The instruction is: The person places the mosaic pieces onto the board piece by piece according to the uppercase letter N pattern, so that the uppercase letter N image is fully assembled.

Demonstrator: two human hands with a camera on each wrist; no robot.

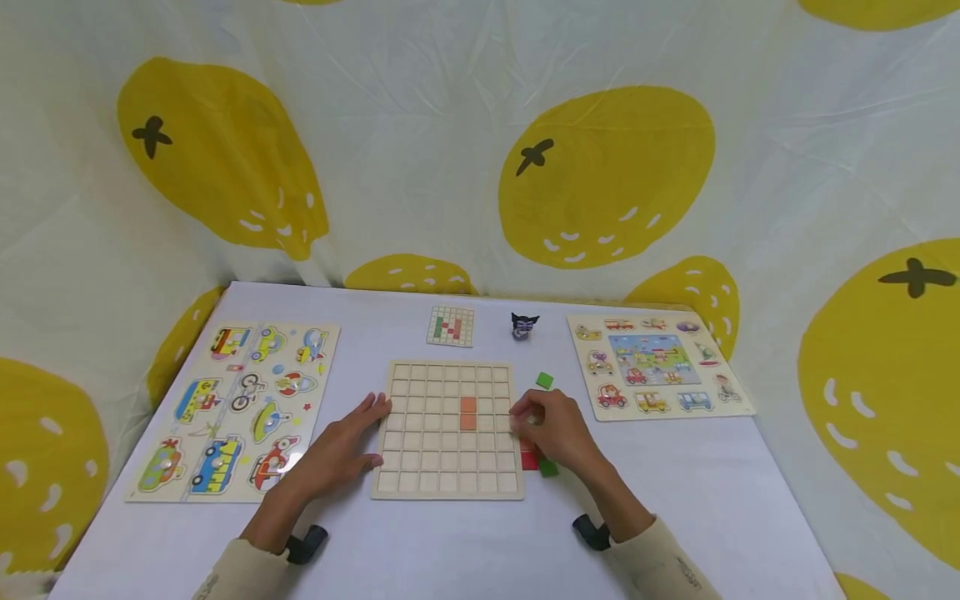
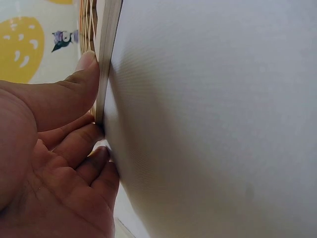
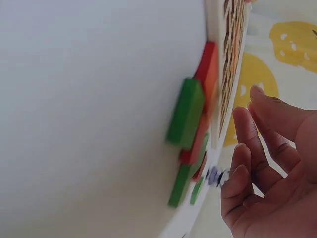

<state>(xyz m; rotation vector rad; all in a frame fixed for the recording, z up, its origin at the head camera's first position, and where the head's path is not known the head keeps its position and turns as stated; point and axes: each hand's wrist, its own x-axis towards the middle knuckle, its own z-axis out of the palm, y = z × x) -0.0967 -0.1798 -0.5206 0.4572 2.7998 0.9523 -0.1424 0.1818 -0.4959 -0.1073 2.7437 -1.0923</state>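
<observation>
A square wooden grid board [image 1: 441,490] lies on the table with two orange square tiles [image 1: 468,404] set one behind the other in its cells. My left hand [image 1: 341,450] rests against the board's left edge, its thumb and fingertips spread along the rim. Over the board's right edge hovers my right hand [image 1: 553,425], fingers loosely bent and the thumb close to the index finger. No tile shows between them in the right wrist view. Beneath that hand, red tiles [image 1: 530,460] and green tiles [image 3: 186,111] lie beside the board, partly hidden in the head view.
A small pattern card [image 1: 451,327] lies behind the board, and a dark figurine [image 1: 522,326] stands to its right. Vehicle puzzle boards lie at left [image 1: 232,408] and right [image 1: 660,367]. One green tile [image 1: 544,380] sits apart, behind the right hand.
</observation>
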